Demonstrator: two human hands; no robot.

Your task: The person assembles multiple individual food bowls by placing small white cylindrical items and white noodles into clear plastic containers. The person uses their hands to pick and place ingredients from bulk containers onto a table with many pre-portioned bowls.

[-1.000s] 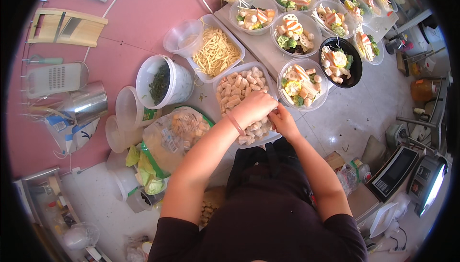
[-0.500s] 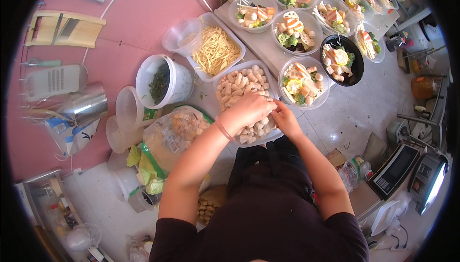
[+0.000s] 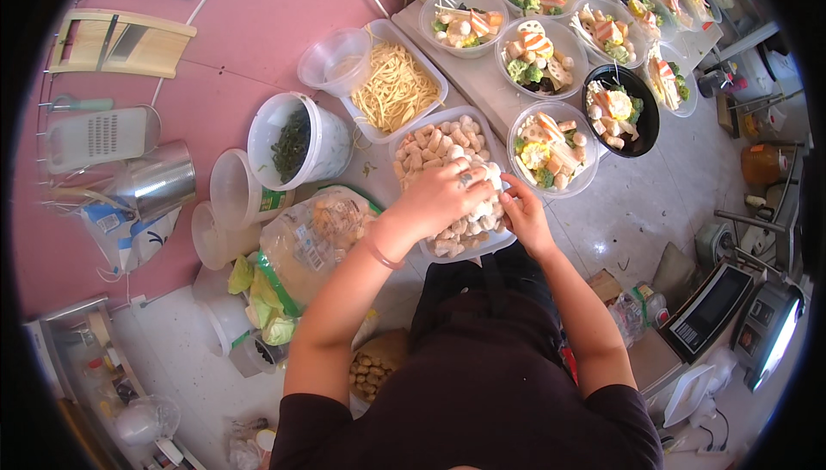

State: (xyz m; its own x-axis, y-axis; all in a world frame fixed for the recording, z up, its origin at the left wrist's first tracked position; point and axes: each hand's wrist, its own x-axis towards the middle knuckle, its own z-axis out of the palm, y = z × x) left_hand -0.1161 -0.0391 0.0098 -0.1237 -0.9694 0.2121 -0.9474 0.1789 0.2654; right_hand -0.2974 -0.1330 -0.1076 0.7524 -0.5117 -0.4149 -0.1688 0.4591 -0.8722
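Observation:
A clear plastic tub (image 3: 475,251) in front of me holds short pinkish sausage pieces (image 3: 426,145) and pale round balls (image 3: 487,212). Over its right half is my left hand (image 3: 452,190), back upward, with the fingers curled around some of the pale balls. My fingertips are partly hidden among them. At the tub's right rim, my right hand (image 3: 527,216) is closed, thumb and fingers pinching the edge beside the left fingertips. Just right of the tub stands a clear bowl (image 3: 588,179) of mixed vegetables and sausage pieces.
Several similar filled bowls (image 3: 540,57) and a black bowl (image 3: 632,150) stand at the back right. A tray of yellow strips (image 3: 394,87), an empty round tub (image 3: 331,61) and a white bucket with dark greens (image 3: 323,156) are to the left. A bagged food pack (image 3: 297,251) lies nearer.
My left hand has flattened and turned more back-upward over the pale balls, its fingers spreading rightward. The right hand has shifted slightly right and down. The whole view has moved a little.

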